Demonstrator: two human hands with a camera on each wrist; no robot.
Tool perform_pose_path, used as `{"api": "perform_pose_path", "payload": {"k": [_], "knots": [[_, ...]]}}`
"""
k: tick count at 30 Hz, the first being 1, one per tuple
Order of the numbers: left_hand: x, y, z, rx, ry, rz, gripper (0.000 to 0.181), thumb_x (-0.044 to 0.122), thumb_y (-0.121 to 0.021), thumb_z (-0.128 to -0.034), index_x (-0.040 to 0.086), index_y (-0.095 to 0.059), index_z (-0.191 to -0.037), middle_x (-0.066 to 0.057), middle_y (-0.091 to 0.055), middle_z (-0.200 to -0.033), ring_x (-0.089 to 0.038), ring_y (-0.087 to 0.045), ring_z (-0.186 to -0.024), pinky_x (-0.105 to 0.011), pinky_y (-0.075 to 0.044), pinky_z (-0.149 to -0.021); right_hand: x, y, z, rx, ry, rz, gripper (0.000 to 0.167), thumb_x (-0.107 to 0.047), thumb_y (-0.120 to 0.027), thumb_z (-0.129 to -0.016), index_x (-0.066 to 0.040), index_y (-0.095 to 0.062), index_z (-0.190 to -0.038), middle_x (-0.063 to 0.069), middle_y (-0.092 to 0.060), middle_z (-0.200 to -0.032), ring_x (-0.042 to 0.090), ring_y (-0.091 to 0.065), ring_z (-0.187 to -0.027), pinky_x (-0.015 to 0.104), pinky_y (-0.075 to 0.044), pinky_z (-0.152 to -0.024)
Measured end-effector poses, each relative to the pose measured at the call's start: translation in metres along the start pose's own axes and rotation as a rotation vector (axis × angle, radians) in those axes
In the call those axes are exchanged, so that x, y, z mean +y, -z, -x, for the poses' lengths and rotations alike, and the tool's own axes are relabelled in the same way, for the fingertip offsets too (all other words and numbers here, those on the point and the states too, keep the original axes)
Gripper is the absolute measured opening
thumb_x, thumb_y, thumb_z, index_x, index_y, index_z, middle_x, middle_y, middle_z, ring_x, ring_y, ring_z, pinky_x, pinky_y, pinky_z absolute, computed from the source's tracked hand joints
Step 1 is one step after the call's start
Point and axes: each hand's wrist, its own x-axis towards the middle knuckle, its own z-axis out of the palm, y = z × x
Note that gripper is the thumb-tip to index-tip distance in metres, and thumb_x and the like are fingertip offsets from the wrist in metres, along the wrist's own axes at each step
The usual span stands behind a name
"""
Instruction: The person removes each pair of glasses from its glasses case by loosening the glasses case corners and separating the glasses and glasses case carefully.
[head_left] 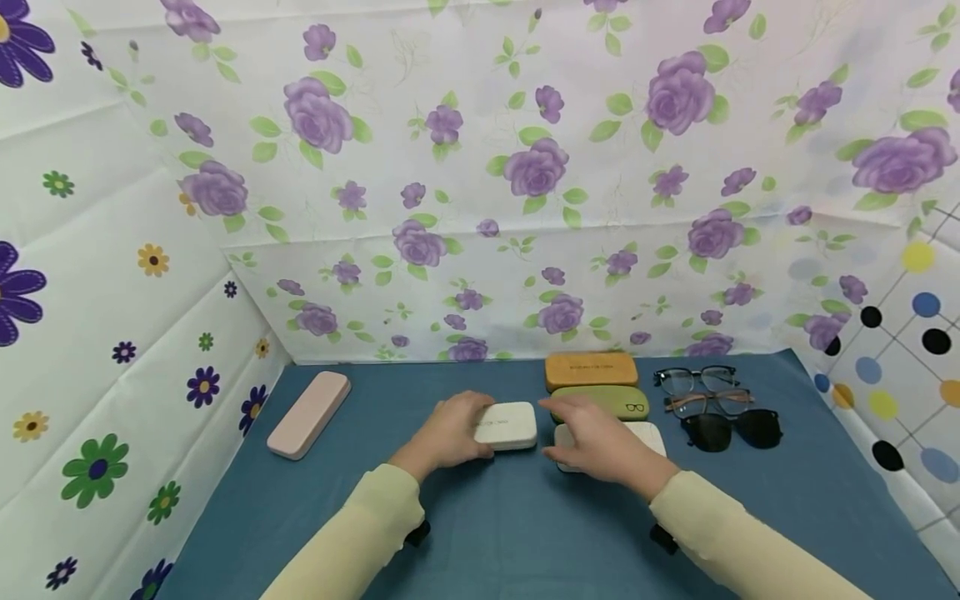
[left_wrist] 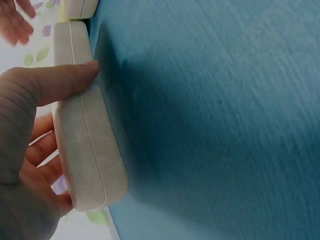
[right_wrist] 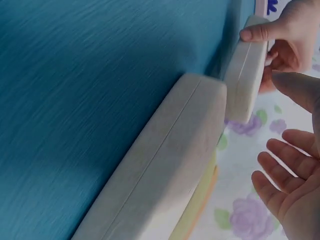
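A white glasses case (head_left: 507,426) is gripped by my left hand (head_left: 453,429), thumb on its near side and fingers behind. In the left wrist view the thumb of the left hand (left_wrist: 40,130) presses the side of that case (left_wrist: 90,145). My right hand (head_left: 600,437) hovers over a second white case (head_left: 651,435), partly covering it. The right wrist view shows the right hand (right_wrist: 295,170) with spread fingers holding nothing, beside the second white case (right_wrist: 165,155); the left hand (right_wrist: 290,40) holds the other case (right_wrist: 245,75) there.
Behind the second white case lie a green case (head_left: 600,402) and an orange case (head_left: 591,370). To the right are clear glasses (head_left: 696,380), brown-framed glasses (head_left: 708,403) and sunglasses (head_left: 731,430). A pink case (head_left: 309,415) lies at the left of the blue cloth (head_left: 495,533).
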Motion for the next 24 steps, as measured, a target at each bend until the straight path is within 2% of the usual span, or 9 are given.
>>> {"api": "perform_pose_path", "payload": {"k": [4,10,14,24], "knots": [[0.003,-0.002,0.001,-0.030,-0.021,0.008,0.071,0.041,-0.082,-0.0681,0.025,-0.052,-0.131,0.004,-0.056,-0.125,-0.015,-0.055,-0.108,-0.047,-0.038,-0.095,-0.012,-0.009,-0.009,-0.044,0.030,0.024,0.073,-0.044,-0.073,-0.078,-0.017,-0.044,-0.140,0.002,-0.051,-0.135,0.020,-0.050,-0.123,0.040,-0.046,-0.095],[0.003,-0.004,0.004,-0.071,-0.033,0.032,0.073,0.041,-0.082,-0.0684,0.022,-0.052,-0.132,0.004,-0.056,-0.126,-0.014,-0.055,-0.106,-0.046,-0.038,-0.095,-0.022,-0.025,-0.020,-0.068,0.093,0.137,0.076,-0.046,-0.072,-0.078,-0.012,-0.043,-0.140,0.006,-0.052,-0.135,0.022,-0.051,-0.121,0.039,-0.047,-0.092],[0.002,-0.005,0.005,-0.079,-0.048,0.031,0.072,0.040,-0.082,-0.0690,0.021,-0.052,-0.132,0.004,-0.057,-0.125,-0.013,-0.055,-0.105,-0.044,-0.039,-0.093,-0.024,-0.034,-0.025,-0.074,0.124,0.170,0.074,-0.046,-0.072,-0.078,-0.013,-0.044,-0.138,0.005,-0.054,-0.132,0.022,-0.052,-0.119,0.038,-0.047,-0.090],[-0.001,-0.011,0.007,-0.082,-0.054,0.010,0.071,0.042,-0.081,-0.0692,0.023,-0.052,-0.131,0.005,-0.057,-0.124,-0.011,-0.054,-0.104,-0.043,-0.039,-0.093,-0.020,-0.046,-0.032,-0.084,0.129,0.212,0.067,-0.047,-0.073,-0.077,-0.015,-0.049,-0.132,0.004,-0.058,-0.125,0.022,-0.055,-0.113,0.038,-0.048,-0.088]]}}
